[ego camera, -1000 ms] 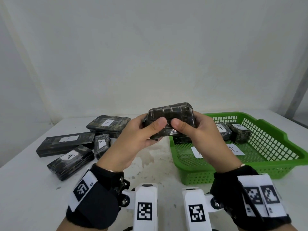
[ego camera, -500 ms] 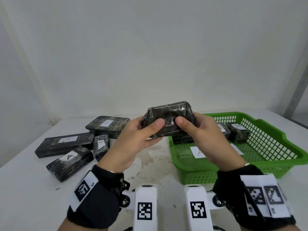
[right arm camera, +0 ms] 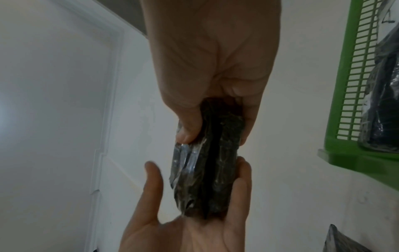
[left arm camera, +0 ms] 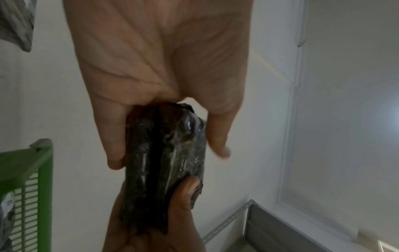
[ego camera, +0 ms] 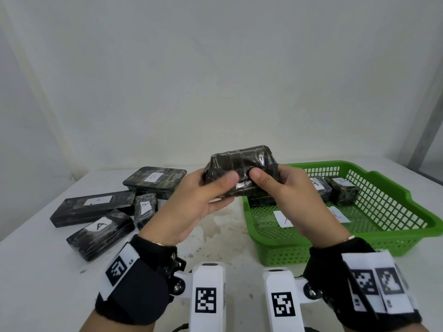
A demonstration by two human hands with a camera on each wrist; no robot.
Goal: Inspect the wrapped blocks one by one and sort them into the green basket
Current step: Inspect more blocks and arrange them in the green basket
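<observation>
Both hands hold one dark wrapped block (ego camera: 241,167) up above the white table (ego camera: 36,271), just left of the green basket (ego camera: 383,238). My left hand (ego camera: 215,185) grips its left end, thumb on the near face, fingers behind. My right hand (ego camera: 271,180) grips the right end the same way. No label shows on the near face. The left wrist view shows the block (left arm camera: 164,162) edge-on between thumb and fingers. It appears likewise (right arm camera: 207,170) in the right wrist view. Two wrapped blocks marked A (ego camera: 345,191) (ego camera: 320,188) lie in the basket.
Several wrapped blocks lie on the table's left: a flat one marked B (ego camera: 154,180), a long one marked A (ego camera: 93,207), a shorter A (ego camera: 100,233) and a small B (ego camera: 145,209). Paper slips (ego camera: 285,219) lie on the basket floor. A wall stands close behind.
Both hands have lifted the held block slightly and turned it between the fingers, with the thumbs shifting closer together on its near face. Nothing else moved.
</observation>
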